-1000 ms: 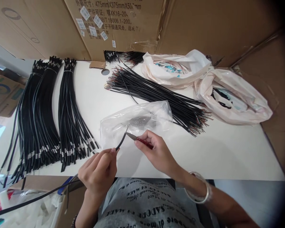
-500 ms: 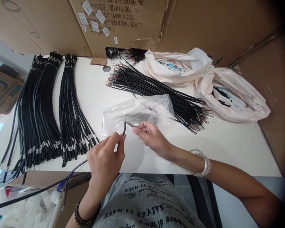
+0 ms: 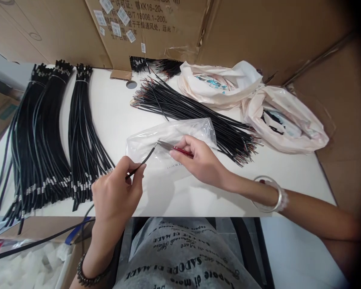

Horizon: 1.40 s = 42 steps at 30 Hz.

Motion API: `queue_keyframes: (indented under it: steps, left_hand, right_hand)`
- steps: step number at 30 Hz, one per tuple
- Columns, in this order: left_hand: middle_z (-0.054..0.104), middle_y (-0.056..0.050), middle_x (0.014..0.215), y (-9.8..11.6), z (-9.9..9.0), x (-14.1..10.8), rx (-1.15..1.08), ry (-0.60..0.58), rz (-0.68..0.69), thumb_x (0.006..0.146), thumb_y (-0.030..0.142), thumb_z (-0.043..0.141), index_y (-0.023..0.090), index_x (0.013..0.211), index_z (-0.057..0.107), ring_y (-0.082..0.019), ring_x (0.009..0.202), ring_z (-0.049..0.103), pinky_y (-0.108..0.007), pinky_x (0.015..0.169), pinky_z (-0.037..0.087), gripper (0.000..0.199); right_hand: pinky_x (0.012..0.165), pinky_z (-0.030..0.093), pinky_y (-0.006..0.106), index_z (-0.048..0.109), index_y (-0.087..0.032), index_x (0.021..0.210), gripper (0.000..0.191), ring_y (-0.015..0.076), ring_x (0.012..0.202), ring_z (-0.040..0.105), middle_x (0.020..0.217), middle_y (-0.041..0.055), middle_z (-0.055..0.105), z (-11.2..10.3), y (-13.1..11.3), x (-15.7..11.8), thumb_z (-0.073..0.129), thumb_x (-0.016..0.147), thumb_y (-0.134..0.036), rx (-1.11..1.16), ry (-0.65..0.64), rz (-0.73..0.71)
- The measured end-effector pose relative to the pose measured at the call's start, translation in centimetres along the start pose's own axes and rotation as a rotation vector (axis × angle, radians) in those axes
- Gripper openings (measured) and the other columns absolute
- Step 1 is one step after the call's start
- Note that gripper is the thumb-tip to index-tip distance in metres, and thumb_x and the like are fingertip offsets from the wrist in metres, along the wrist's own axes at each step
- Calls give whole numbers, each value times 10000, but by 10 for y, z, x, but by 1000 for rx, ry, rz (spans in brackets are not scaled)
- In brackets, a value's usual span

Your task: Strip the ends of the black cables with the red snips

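- Left fingers (image 3: 138, 178) pinch the black cable (image 3: 147, 157) above the worktop (image 3: 168, 204).
- Right fingers (image 3: 189, 140) grip red-handled snips (image 3: 167, 146) near its tip; contact, I can't tell.
- I should brace the cable, nipping gently.

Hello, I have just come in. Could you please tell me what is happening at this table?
A person pinches a black cable in the left hand and holds a small red-handled tool in the right hand. The tool's tip is at the cable's end; whether they touch is unclear. Beyond the hands, a clear plastic bag lies on the white table, with more black cables behind it.
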<state>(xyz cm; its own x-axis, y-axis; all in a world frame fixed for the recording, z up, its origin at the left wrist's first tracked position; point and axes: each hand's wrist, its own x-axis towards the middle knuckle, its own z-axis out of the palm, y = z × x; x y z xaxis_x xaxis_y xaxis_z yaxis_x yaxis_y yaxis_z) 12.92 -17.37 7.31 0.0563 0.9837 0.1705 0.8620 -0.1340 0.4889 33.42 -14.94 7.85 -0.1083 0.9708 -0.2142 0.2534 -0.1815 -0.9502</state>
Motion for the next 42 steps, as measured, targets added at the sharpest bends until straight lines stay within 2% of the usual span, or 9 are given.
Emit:
queue_keyframes:
  steps: [3,7,9,12,15,19,27,36,42]
  left_hand:
    - [667,38,685,-7,-3,-8,-327,-152,-77,905,305,568,230,919,503,-103,515,574,-216,539,413,101]
    - [623,16,744,-12,-8,-21,-679,-267,-80,973,297,469,239,1173,479,-97,542,503,-208,520,418,209]
    - [566,16,708,-12,-9,-27,-747,-229,-62,975,296,474,228,1199,523,-99,563,465,-206,512,385,239]
    - [461,39,614,-11,-8,-34,-800,-97,-64,974,304,492,225,1120,598,-90,531,368,-201,475,307,197]
    - [457,36,616,-14,-2,-39,-810,10,-55,971,289,506,217,1018,636,-80,514,322,-207,460,271,156]
    - [471,25,639,-19,1,-43,-830,-33,-9,976,272,489,220,960,629,-89,537,371,-207,484,319,150]
    - [443,24,616,-19,0,-43,-890,-58,9,987,305,463,212,863,597,-94,529,361,-217,470,303,205]
    - [448,10,622,-16,-5,-41,-905,-124,-19,994,362,438,207,824,574,-105,540,367,-230,485,322,267]
    - [428,17,604,-20,-2,-46,-913,-82,-27,985,351,461,207,829,591,-102,521,347,-231,467,300,249]
  right_hand:
    - [522,351,236,431,-220,820,240,82,544,437,653,-60,537,7,8,-16,626,864,-354,-8,50,-154]
    - [444,322,212,423,-236,880,223,65,456,373,590,-98,452,18,11,-37,632,879,-313,-30,107,-292]
    - [440,356,207,422,-242,895,220,60,433,393,595,-99,463,23,8,-44,637,883,-287,-73,147,-387]
    - [471,441,220,424,-249,908,212,76,451,500,659,-60,587,30,4,-47,632,897,-287,-174,175,-543]
    - [489,471,228,449,-253,951,183,107,526,604,749,-17,686,36,0,-45,623,909,-288,-264,176,-700]
    - [483,444,228,479,-233,1014,172,100,520,605,781,-9,709,39,-1,-40,617,919,-270,-392,167,-851]
    - [456,421,240,482,-223,957,145,106,490,585,635,-30,650,42,-2,-41,608,933,-289,-538,253,-943]
    - [463,459,275,520,-250,1009,178,150,522,637,675,-13,696,41,0,-44,634,874,-271,-438,296,-861]
    - [430,447,281,531,-251,997,159,152,502,629,700,3,715,40,-1,-47,622,871,-283,-448,285,-897]
